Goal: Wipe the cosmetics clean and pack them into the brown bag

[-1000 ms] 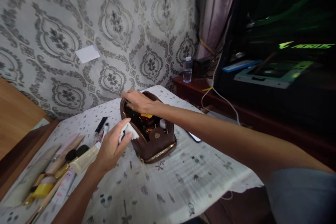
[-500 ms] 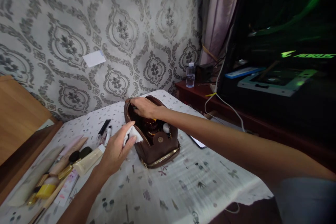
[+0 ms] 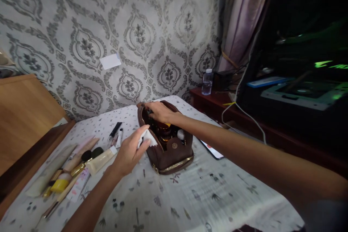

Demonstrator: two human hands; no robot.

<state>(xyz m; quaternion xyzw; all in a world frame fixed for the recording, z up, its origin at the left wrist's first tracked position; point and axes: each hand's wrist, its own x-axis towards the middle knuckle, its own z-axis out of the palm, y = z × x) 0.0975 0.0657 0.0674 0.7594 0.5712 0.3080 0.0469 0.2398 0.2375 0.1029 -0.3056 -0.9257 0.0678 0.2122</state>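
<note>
Slightly inward from the far rim of the brown bag (image 3: 168, 157), my right grip (image 3: 160, 111) has slid; its fingertips are hidden, so I can't tell if it holds anything. Below it, the open bag stretches lengthwise toward me; my left grip (image 3: 129, 154) pinches white tissue (image 3: 146, 135) at its left side.

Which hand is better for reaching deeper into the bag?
Probably the right hand: it's at the far end of the bag's opening, though I can't tell whether it holds anything. The left hand is busy holding a white cloth by the near side.
</note>
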